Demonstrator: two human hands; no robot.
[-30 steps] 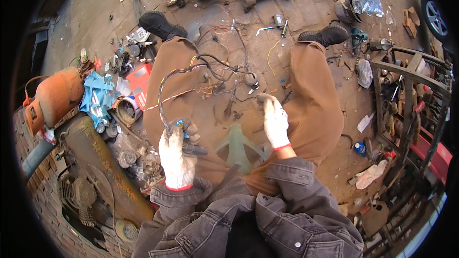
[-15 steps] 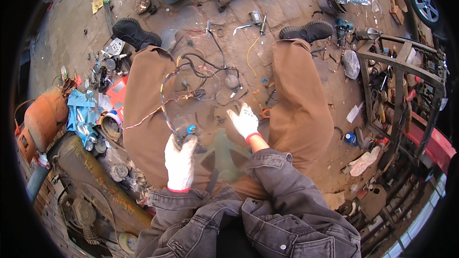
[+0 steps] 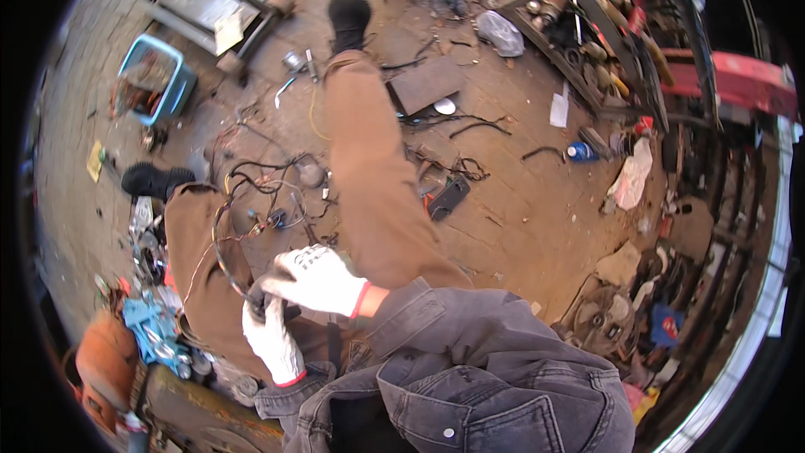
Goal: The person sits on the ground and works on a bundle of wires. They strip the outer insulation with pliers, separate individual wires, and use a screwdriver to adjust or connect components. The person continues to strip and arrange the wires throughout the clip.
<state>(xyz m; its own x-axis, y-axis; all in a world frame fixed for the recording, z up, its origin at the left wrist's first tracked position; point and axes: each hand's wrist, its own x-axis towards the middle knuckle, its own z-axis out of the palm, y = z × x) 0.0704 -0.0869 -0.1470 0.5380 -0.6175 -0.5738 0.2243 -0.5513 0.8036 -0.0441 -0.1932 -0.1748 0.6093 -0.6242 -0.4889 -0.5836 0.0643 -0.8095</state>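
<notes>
In front of my lap, my left hand [image 3: 273,342], in a white glove with a red cuff, is closed around the end of a dark wiring harness [image 3: 220,239]. My right hand [image 3: 315,279], gloved the same way, reaches across from the right, its fingers closed at that same end, just above the left hand. A dark piece shows between the gloves; its details are hidden by the fingers. From there the bundle curves up over my left trouser leg toward loose wires and a dark connector [image 3: 277,218] on the ground between my legs.
A blue basin [image 3: 186,94] and a low wheeled metal frame [image 3: 180,2] stand at the upper left. An orange gas cylinder [image 3: 106,361] is at lower left. A metal rack [image 3: 579,84] with tools fills the upper right. Right of my right leg lies a black phone-like device [image 3: 449,198].
My right hand has moved left from over the ground to the harness end at my left hand, its fingers now closed there. The view has swung to the right.
</notes>
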